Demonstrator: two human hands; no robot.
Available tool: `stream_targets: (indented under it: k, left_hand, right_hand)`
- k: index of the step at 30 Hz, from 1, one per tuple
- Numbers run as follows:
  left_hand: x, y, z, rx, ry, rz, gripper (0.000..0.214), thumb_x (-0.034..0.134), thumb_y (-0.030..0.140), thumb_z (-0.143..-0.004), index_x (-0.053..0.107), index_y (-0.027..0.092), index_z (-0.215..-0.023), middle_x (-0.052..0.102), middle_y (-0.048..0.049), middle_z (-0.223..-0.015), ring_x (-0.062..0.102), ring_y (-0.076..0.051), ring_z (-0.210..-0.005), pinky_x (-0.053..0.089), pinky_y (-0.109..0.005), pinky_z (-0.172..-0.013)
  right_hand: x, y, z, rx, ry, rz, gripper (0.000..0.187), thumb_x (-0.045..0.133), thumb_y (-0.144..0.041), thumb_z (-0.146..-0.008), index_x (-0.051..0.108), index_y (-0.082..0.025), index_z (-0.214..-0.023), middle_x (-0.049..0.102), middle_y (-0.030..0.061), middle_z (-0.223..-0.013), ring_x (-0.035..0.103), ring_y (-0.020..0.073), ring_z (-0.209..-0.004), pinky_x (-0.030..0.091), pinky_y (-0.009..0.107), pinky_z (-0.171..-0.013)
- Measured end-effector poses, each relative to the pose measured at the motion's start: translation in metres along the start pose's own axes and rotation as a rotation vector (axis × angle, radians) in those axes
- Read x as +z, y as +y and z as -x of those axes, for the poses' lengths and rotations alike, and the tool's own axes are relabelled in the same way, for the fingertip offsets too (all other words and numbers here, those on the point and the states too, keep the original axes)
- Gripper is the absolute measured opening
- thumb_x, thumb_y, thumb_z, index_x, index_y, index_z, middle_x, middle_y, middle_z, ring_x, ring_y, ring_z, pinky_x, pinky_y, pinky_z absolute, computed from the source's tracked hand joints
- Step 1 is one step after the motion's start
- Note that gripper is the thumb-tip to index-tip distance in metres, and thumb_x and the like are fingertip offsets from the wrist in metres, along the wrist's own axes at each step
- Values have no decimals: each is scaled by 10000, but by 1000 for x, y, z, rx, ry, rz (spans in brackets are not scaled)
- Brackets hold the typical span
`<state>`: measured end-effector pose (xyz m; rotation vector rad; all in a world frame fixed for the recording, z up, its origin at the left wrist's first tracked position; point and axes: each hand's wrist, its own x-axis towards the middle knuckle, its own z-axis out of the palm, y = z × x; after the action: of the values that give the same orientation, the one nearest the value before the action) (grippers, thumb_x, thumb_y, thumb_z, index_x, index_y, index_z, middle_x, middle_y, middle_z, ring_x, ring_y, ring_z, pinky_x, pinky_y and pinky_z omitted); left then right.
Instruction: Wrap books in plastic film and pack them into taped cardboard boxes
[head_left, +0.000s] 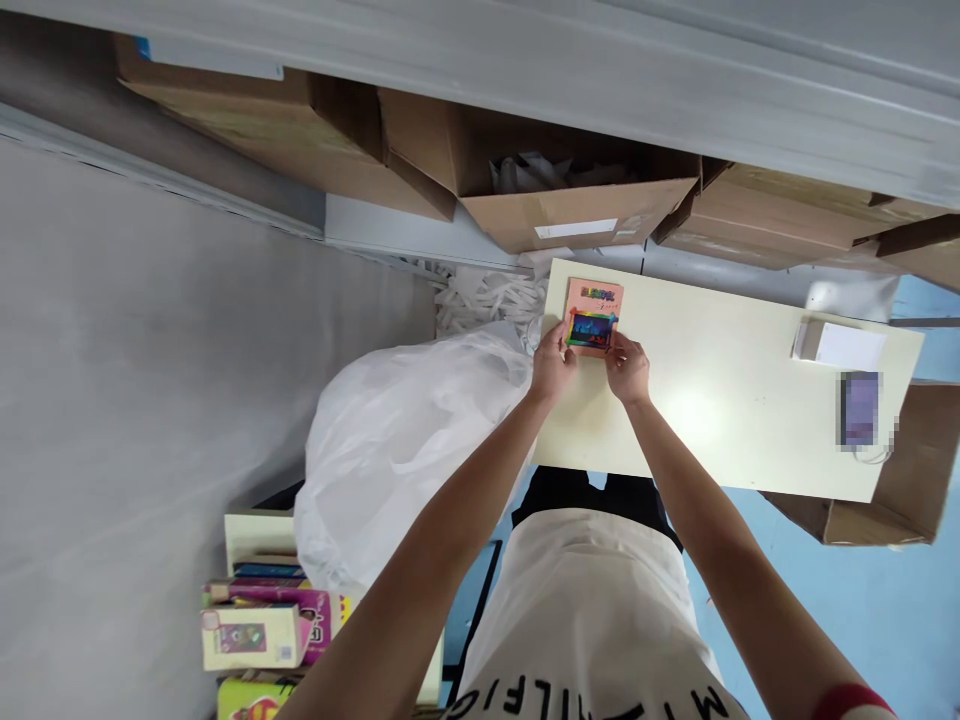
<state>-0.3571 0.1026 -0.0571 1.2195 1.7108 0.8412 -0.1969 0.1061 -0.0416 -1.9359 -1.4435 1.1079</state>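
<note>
Pinching the pink pack (592, 316) by its lower sides, our left hand (553, 364) and right hand (628, 368) hold it at the left end of the cream table (720, 400); whether it rests there, we cannot tell, while a white box (847, 345) sits toward the right end

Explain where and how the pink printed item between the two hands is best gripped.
Probably by both side edges near the lower corners, coming from the wearer's side: the pink printed item is flat and rectangular, its lower edge faces the wearer, and the left hand and right hand meet it there.
</note>
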Motion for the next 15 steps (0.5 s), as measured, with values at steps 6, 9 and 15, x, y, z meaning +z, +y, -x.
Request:
stream_targets:
  k: [6, 9, 15]
  left_hand:
    - [-2, 4, 2, 15, -9, -5, 526, 541, 44, -740, 609, 174, -1245, 696, -90, -1095, 651, -212, -971, 518, -357, -940]
    - [-3, 10, 7, 3, 23, 34, 518, 552, 60, -745, 611, 188, -1243, 673, -101, -1214, 633, -231, -1096, 500, -393, -1004]
    - [-7, 62, 8, 54, 25, 132, 363, 650, 158, -753, 678, 200, -1113, 702, -99, -1159, 669, -240, -1079, 532, -400, -983]
  right_hand:
    - [-6, -1, 3, 47, -3, -58, 434, 594, -316, -791, 650, -186, -1201, 645, 146, -1114, 669, 221, -858, 592, 405, -801]
    - [-28, -4, 11, 78, 0, -161, 541, 645, -378, -752, 617, -193, -1260, 629, 157, -1176, 672, 219, -868, 602, 385, -746]
    - [-127, -21, 32, 45, -22, -230, 458, 674, -467, -750, 661, -223, -1138, 711, 100, -1054, 683, 199, -802, 596, 402, -741]
